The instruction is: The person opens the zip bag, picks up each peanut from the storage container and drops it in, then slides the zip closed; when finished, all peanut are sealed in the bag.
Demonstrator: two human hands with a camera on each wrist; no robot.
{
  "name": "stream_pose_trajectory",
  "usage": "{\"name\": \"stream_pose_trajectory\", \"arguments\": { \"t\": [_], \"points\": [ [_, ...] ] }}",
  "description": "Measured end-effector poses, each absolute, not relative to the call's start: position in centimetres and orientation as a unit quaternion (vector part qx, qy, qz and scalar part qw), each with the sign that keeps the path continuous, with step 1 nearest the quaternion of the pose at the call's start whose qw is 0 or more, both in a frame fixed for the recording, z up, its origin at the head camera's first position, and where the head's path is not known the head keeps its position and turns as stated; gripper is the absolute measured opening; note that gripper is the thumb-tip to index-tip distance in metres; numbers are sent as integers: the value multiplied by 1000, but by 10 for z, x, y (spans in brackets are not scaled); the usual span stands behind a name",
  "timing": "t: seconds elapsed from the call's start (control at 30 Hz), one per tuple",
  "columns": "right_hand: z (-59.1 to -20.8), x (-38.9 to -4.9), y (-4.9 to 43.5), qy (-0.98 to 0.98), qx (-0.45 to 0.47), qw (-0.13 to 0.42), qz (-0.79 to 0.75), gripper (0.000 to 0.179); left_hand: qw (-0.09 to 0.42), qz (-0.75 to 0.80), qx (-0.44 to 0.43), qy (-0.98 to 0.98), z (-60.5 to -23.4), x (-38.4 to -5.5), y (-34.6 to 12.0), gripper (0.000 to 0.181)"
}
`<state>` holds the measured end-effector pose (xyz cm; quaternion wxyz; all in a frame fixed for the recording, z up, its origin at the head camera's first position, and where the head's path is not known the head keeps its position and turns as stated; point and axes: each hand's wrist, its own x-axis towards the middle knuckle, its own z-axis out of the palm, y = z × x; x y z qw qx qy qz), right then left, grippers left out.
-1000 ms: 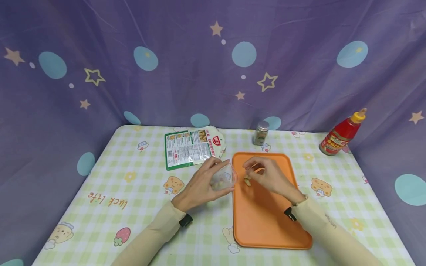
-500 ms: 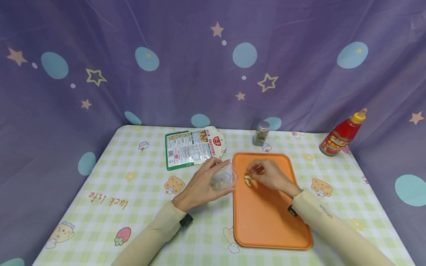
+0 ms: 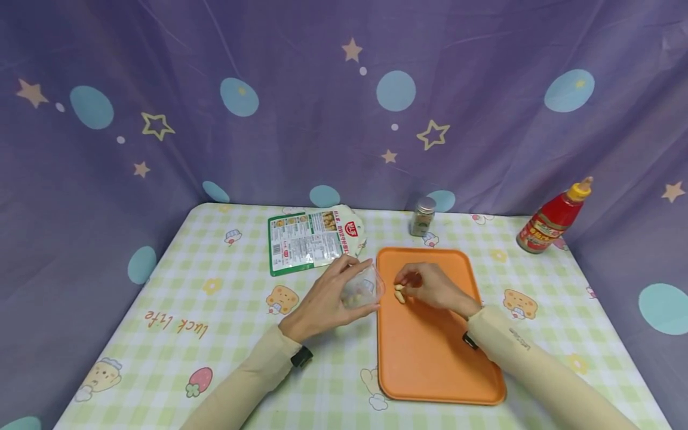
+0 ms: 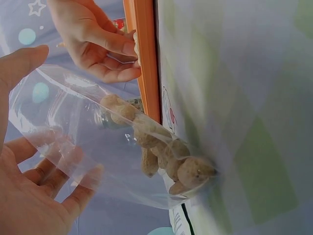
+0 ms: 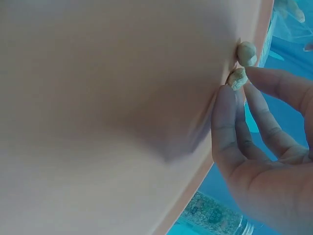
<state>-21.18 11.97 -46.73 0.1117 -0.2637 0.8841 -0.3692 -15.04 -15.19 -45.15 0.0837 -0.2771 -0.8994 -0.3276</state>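
My left hand (image 3: 328, 295) grips a clear plastic container (image 3: 359, 288), tilted over the table beside the tray's left edge, its open mouth toward the tray. Several unshelled peanuts (image 4: 161, 147) lie in its lower part in the left wrist view. On the left part of the orange tray (image 3: 441, 358), my right hand (image 3: 432, 286) pinches a peanut (image 5: 238, 78) between thumb and fingertip, low against the surface. A second peanut (image 5: 246, 53) lies right beside it, touching or nearly so. Both show small at the right fingertips in the head view.
Behind the container lies a flat green-and-white food packet (image 3: 306, 242). A small spice jar (image 3: 423, 218) stands past the tray's far edge. Toward the back right is a red sauce bottle (image 3: 550, 221) with a yellow cap. A checked cloth (image 3: 226, 334) covers the table; a purple curtain hangs behind.
My right hand drew back slightly from the two peanuts on the tray, then came back down to them and took one between its fingers. The left hand and container stayed put.
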Motion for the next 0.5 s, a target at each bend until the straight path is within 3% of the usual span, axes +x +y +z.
{"name": "stream_pose_trajectory", "arguments": {
  "t": [0.5],
  "points": [
    [-471, -213, 115, 889, -249, 127, -362, 9, 84, -327, -280, -898, -453, -150, -151, 85]
  ]
}}
